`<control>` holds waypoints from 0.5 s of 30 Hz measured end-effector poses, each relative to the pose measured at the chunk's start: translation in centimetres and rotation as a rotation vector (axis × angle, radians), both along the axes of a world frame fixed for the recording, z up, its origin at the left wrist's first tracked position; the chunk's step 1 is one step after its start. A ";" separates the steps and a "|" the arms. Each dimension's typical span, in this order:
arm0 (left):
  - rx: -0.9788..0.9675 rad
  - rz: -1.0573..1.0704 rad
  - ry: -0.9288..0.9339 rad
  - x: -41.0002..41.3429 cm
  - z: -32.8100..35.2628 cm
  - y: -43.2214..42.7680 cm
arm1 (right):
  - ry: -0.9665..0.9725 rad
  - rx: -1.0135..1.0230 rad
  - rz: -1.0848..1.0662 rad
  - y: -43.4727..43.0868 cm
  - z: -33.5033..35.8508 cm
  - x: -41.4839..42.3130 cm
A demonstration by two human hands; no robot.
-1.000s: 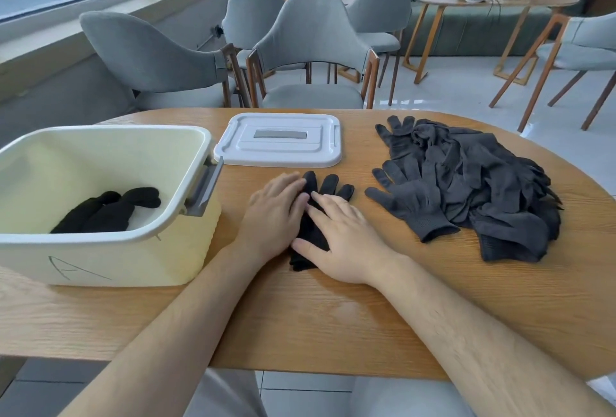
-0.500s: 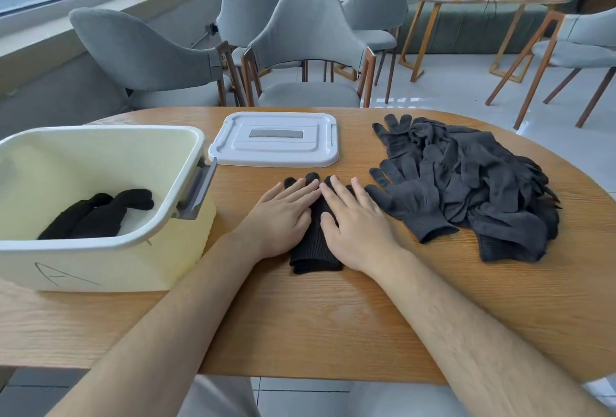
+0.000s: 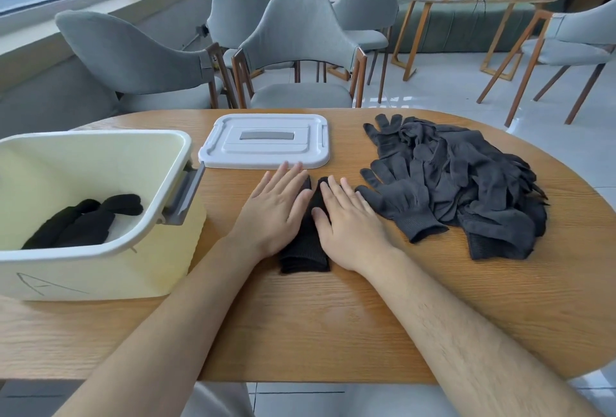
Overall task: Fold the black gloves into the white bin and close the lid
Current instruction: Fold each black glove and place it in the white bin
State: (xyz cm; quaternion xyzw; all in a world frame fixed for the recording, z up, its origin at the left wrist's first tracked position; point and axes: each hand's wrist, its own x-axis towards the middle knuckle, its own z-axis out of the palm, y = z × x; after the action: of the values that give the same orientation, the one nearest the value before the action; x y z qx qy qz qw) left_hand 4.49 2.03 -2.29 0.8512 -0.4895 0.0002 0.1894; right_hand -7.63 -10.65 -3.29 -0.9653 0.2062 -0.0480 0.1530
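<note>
While the black glove [image 3: 305, 250] lies lengthwise on the wooden table [image 3: 300, 333], your left hand [image 3: 276, 213] and right hand [image 3: 350, 226] press flat on it side by side, fingers straight and slightly spread, gripping nothing. To your left the white bin [image 3: 100, 270] stands open with folded gloves [image 3: 86, 219] inside. Its lid [image 3: 263, 141] lies flat just beyond your hands, and the loose glove pile [image 3: 466, 183] sits to your right.

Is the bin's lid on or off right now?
Off. The lid lies flat on the table, beside the open white bin.
</note>
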 end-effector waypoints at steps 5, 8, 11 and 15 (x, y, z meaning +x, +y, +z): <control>0.009 0.046 -0.009 -3.5 0.7 4.5 | -0.038 -0.009 0.159 0.0 0.2 -0.4; 0.179 0.028 0.042 -4.4 -0.3 6.2 | 0.077 -0.030 0.216 0.5 -0.3 -0.3; 0.244 0.021 0.027 -4.3 -1.3 6.1 | 0.079 -0.034 0.209 0.6 -0.1 -0.2; 0.024 0.001 0.115 -4.4 -1.0 6.6 | -0.147 0.094 0.211 0.4 1.2 -1.7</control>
State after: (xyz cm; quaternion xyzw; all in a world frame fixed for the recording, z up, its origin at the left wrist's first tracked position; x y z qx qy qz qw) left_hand 0.09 8.61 -3.24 0.8524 -0.4772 -0.0545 0.2067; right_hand -9.36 -10.23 -2.07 -0.9673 0.0936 -0.0924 0.2170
